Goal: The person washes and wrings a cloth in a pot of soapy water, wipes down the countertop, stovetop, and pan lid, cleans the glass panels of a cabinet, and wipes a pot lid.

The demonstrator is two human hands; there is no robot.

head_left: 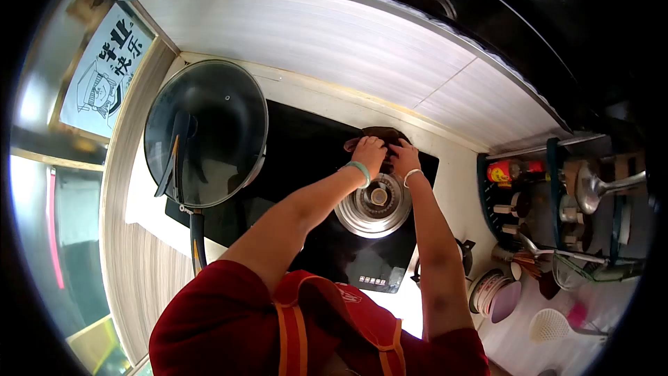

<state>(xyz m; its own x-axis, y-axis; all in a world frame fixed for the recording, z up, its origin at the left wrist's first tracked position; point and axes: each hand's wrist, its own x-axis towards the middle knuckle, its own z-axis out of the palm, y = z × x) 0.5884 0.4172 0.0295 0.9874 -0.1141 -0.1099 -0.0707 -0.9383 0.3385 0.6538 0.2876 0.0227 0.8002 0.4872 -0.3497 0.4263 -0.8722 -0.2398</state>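
Observation:
At the back right of the black cooktop point(306, 146), both hands are on a dark brown, crumpled thing that looks like a cloth point(383, 134). My left hand point(369, 152) has its fingers bent over the near side of it, with a pale green bangle on the wrist. Close beside it, my right hand point(403, 158) grips the right part, a white bracelet on that wrist. Just below the hands sits a round, shiny steel lid or pot point(374, 219) with a knob in its middle. The fingertips are partly hidden against the dark material.
A large wok with a glass lid point(209, 125) stands on the left, its handle point(197, 237) toward me. On the right are a rack point(553, 188) with a bottle, a steel ladle point(591, 191), stacked bowls point(490, 292) and a white skimmer point(550, 325). A wall rises behind the cooktop.

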